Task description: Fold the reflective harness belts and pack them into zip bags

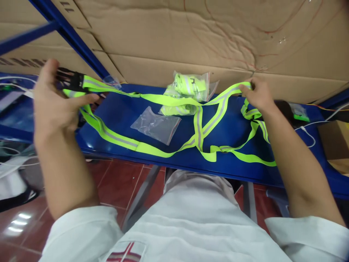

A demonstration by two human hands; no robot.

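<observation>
A neon yellow reflective harness (160,99) with grey stripes is stretched between my two hands above a blue table. At the left, my left hand (57,102) is closed around its strap end, beside a black plastic buckle (71,80). My right hand (257,94) pinches the upper strap at the other side, its thumb on the band. Straps cross near the middle, and a lower loop trails to the right under my forearm. Behind the harness lie clear bags with folded yellow straps (191,85). A flat clear zip bag (156,124) rests on the table between the straps.
Large cardboard boxes (169,40) stand right behind the blue table (114,109). A blue metal post (76,40) rises at the left. White cables (309,134) and an open carton (336,142) are at the right. Red floor tiles show below.
</observation>
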